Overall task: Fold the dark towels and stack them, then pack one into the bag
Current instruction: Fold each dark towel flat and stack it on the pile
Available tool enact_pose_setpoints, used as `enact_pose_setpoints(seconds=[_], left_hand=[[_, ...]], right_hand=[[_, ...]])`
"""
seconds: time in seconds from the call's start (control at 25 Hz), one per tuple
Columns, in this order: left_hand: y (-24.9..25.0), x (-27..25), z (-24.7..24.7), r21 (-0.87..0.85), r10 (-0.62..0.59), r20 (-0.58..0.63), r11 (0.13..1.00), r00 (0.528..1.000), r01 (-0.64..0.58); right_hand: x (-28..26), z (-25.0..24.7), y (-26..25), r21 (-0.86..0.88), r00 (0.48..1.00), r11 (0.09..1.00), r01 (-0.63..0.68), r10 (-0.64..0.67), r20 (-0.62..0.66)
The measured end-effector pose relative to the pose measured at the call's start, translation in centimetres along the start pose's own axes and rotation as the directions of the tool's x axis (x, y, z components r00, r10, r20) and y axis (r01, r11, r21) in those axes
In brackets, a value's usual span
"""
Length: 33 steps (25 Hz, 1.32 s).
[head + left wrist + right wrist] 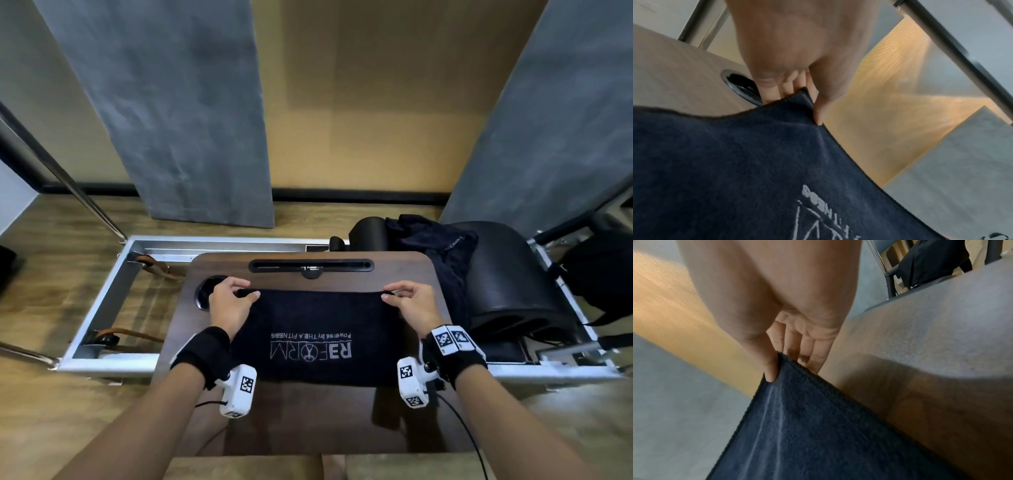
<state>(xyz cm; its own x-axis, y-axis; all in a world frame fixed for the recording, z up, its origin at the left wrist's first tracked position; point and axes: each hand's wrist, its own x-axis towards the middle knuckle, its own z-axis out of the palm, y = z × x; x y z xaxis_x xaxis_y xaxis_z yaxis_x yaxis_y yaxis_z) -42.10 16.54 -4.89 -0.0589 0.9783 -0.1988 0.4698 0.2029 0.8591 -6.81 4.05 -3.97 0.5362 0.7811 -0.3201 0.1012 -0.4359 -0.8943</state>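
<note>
A: Nearest item?
B: Dark wooden table (281, 421), bare along the near edge.

A: On it?
B: Dark towel (310, 334), spread flat across the middle, white lettering facing up and reading upside down from the head view. Near edge resting on the table; far edge lifted slightly at both corners.

A: Hands?
B: Left hand (230, 301) pinching the far left corner between thumb and fingers, confirmed in the left wrist view (797, 56). Right hand (409, 305) pinching the far right corner likewise, thumb on top of the cloth, fingers under (777, 305). Black wristbands with white marker blocks on both wrists.

A: Further back on the table?
B: Round cup recess (205, 294) just beside the left hand; long slot (311, 265) along the far edge.

A: Beyond the table?
B: Metal frame (102, 308) on the wood floor. To the right, black padded barrel (513, 274) with second dark towel (442, 246) draped over it, crumpled. Black bag (599, 274) at far right, well apart from the hands. Grey panels (164, 120) against the tan wall.
</note>
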Motion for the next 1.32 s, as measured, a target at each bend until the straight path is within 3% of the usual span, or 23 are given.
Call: enact_pose_setpoints(seconds=[0.16, 0.32, 0.36, 0.44, 0.52, 0.6, 0.72, 0.84, 0.96, 1.08, 1.16, 1.32], left_hand=[[-1.0, 0.4, 0.5, 0.143, 0.052, -0.055, 0.989, 0.997, -0.043], [0.1, -2.1, 0.7, 0.332, 0.292, -0.084, 0.91, 0.953, -0.25], [0.7, -3.4, 1.1, 0.308, 0.354, -0.038, 0.894, 0.934, -0.326], [1.4, -6.5, 2.1, 0.15, 0.415, 0.192, 0.883, 0.889, -0.445], [1.4, -9.7, 3.3, 0.038, 0.422, 0.46, 0.869, 0.781, -0.493], [0.6, -11.9, 4.1, 0.118, 0.417, 0.591, 0.802, 0.69, -0.586], [-0.5, -13.1, 4.1, 0.361, 0.432, 0.583, 0.621, 0.688, -0.696], [-0.3, -13.3, 3.2, 0.539, 0.456, 0.527, 0.473, 0.717, -0.697], [-0.6, -13.7, 2.4, 0.636, 0.405, 0.501, 0.428, 0.765, -0.642], [-1.7, -14.9, 1.7, 0.653, 0.336, 0.513, 0.445, 0.79, -0.613], [-2.8, -16.5, 0.9, 0.612, 0.377, 0.523, 0.458, 0.764, -0.645], [-5.9, -20.7, -1.3, 0.404, 0.536, 0.575, 0.47, 0.618, -0.784]], right_hand=[[0.3, 0.3, 0.8, -0.037, 0.989, 0.998, 0.042, -0.047, -0.137], [-0.6, 0.3, 0.0, -0.144, 0.933, 0.961, 0.234, -0.264, -0.245], [-1.1, 0.6, -0.3, -0.157, 0.931, 0.946, 0.285, -0.312, -0.191], [-2.3, 1.6, -0.7, -0.193, 0.941, 0.922, 0.335, -0.338, 0.017], [-3.3, 2.2, -0.6, -0.344, 0.928, 0.863, 0.369, -0.326, 0.179], [-4.2, 1.9, -0.1, -0.468, 0.926, 0.798, 0.378, -0.323, 0.196], [-6.2, 0.8, 0.9, -0.539, 0.936, 0.766, 0.351, -0.304, 0.179], [-10.1, 0.6, 2.2, -0.63, 0.92, 0.671, 0.391, -0.269, 0.284], [-14.9, 1.5, 3.5, -0.572, 0.836, 0.62, 0.537, -0.3, 0.459], [-18.6, 3.2, 4.8, -0.43, 0.737, 0.635, 0.642, -0.355, 0.576], [-20.3, 4.0, 5.7, -0.383, 0.733, 0.669, 0.637, -0.37, 0.571], [-22.3, 4.4, 7.1, -0.364, 0.76, 0.696, 0.618, -0.412, 0.503]])
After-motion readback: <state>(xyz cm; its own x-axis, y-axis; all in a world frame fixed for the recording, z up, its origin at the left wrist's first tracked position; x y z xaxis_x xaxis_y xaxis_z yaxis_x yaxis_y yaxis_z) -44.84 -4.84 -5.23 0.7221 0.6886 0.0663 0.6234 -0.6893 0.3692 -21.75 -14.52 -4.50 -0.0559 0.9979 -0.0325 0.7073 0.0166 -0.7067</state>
